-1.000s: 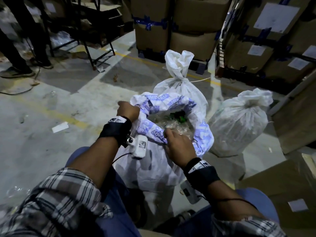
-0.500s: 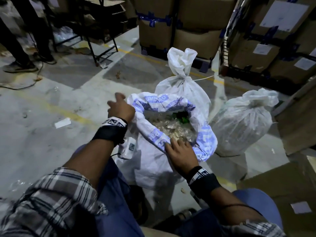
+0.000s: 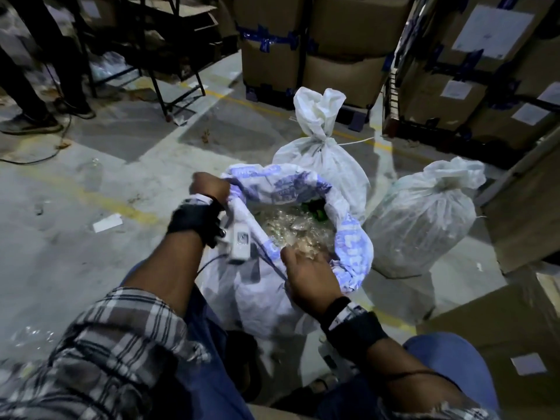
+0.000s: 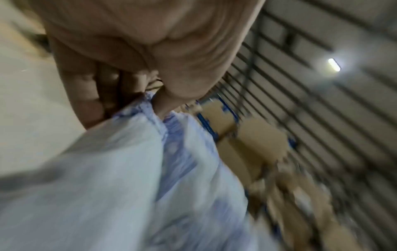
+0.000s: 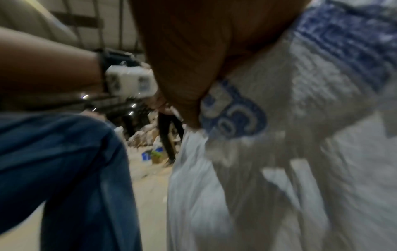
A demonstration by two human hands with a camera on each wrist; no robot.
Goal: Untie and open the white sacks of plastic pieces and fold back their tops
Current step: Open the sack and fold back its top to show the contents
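An open white sack [image 3: 260, 292] stands between my knees, its blue-printed top [image 3: 351, 253] rolled outward. Clear plastic pieces [image 3: 291, 228] and something green [image 3: 315, 209] show inside. My left hand [image 3: 209, 184] grips the rolled rim at its far left; the left wrist view shows thumb and fingers [image 4: 90, 95] pinching the cloth [image 4: 133, 152]. My right hand [image 3: 309, 274] holds the near rim, fingers curled over it into the mouth, pressed against the sack [image 5: 279, 135]. Two more white sacks stay tied: one behind [image 3: 321, 156], one to the right [image 3: 424, 216].
Taped cardboard boxes [image 3: 303, 47] are stacked behind and on a rack at right [image 3: 472, 71]. A box [image 3: 503, 322] sits at my right knee. A black metal frame [image 3: 169, 65] and a person's legs [image 3: 27, 86] stand at far left. A paper scrap [image 3: 107, 222] lies on the concrete floor.
The left hand let go of the rim half a second ago, then gripped it again farther along. The right hand slid along the near rim. The sack mouth is wider.
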